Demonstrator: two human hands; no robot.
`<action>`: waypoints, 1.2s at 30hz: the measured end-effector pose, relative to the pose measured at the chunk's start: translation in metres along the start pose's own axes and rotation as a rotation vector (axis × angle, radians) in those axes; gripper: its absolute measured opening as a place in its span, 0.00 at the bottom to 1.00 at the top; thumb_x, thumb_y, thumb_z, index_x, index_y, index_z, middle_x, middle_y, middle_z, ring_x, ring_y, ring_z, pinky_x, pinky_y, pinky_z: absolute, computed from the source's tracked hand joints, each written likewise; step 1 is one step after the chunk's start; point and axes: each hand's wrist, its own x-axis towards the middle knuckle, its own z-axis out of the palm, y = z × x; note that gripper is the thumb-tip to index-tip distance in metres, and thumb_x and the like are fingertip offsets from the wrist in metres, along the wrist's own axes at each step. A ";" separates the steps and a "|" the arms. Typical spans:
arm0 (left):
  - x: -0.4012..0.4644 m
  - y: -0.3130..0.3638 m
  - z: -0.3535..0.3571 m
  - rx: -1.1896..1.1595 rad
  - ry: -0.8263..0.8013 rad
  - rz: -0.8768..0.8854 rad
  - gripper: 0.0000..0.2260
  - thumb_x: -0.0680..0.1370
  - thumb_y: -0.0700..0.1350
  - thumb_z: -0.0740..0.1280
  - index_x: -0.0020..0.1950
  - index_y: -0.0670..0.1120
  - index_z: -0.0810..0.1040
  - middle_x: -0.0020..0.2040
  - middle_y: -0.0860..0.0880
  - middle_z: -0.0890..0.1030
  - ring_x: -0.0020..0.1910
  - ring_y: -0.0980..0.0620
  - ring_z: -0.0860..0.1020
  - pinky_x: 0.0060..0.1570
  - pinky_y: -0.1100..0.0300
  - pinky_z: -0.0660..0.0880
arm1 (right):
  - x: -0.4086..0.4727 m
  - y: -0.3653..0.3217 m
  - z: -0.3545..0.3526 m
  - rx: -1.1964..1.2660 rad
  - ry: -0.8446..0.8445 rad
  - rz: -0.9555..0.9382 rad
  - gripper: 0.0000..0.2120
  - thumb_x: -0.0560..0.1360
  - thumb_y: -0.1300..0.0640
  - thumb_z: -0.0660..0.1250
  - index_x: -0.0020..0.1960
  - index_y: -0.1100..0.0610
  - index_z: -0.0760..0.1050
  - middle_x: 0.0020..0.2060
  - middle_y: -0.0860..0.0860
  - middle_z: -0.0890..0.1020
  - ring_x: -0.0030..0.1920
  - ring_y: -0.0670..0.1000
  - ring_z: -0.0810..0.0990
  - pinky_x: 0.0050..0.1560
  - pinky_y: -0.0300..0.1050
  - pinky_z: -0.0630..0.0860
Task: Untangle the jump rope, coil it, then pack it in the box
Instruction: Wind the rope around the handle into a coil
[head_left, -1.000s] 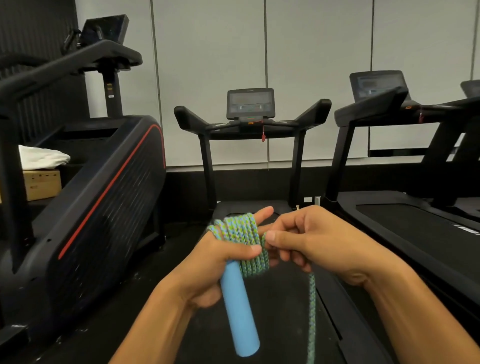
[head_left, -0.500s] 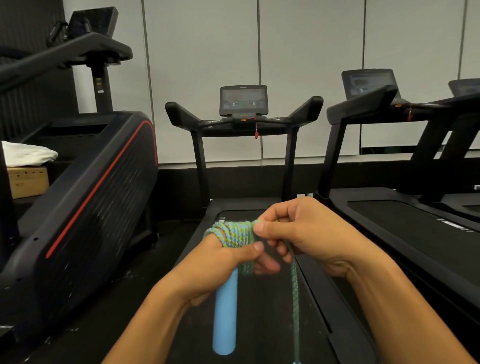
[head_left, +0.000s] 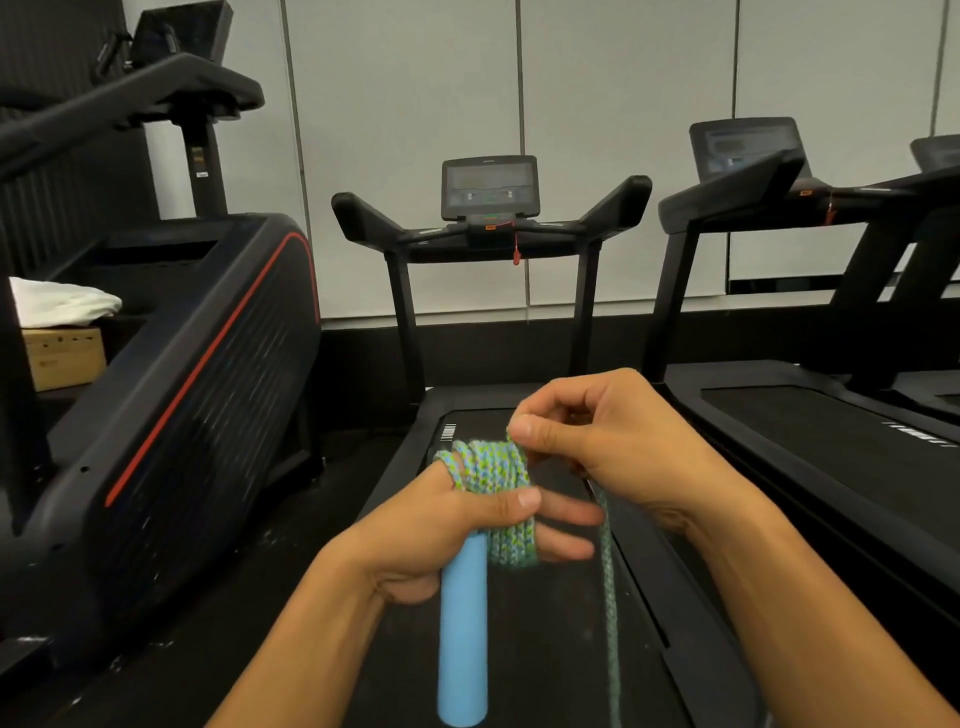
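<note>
Treadmill (head_left: 519, 649) deck lies below my hands; the box (head_left: 65, 356) waits far left, under a white towel. My left hand (head_left: 447, 525) clamps the blue handle (head_left: 462, 634) with rope coil (head_left: 493, 483) around its fingers. My right hand (head_left: 613, 447), pinching the rope strand (head_left: 609, 587), has risen over the coil since a second ago, so another wrap is going on, I judge.

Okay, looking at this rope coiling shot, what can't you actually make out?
Head view only:
- Loose rope: runs off the bottom edge; remaining length and second handle unseen.
- Cardboard box: partly behind the black machine; open or shut unclear.
- Left hand fingertips: motion-blurred.
- Treadmill console: text too small.
</note>
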 end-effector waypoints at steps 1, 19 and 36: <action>-0.001 0.000 -0.001 -0.003 -0.031 0.017 0.17 0.77 0.35 0.64 0.67 0.40 0.74 0.59 0.36 0.84 0.55 0.39 0.85 0.58 0.51 0.80 | 0.000 0.001 0.001 -0.010 0.006 -0.012 0.02 0.74 0.59 0.74 0.42 0.56 0.85 0.34 0.56 0.84 0.33 0.43 0.80 0.32 0.32 0.72; 0.002 -0.001 -0.010 -0.187 -0.209 0.036 0.25 0.77 0.42 0.66 0.73 0.34 0.70 0.70 0.29 0.73 0.72 0.34 0.71 0.74 0.48 0.66 | 0.004 0.006 0.001 0.073 0.072 -0.028 0.01 0.72 0.59 0.75 0.41 0.55 0.85 0.33 0.54 0.84 0.33 0.47 0.82 0.34 0.42 0.79; 0.000 -0.006 -0.007 -0.221 -0.280 0.074 0.26 0.75 0.38 0.73 0.73 0.46 0.73 0.72 0.40 0.75 0.68 0.33 0.75 0.67 0.41 0.74 | 0.000 -0.003 0.003 0.153 0.062 -0.031 0.01 0.71 0.57 0.75 0.41 0.54 0.85 0.34 0.60 0.84 0.35 0.51 0.83 0.35 0.43 0.80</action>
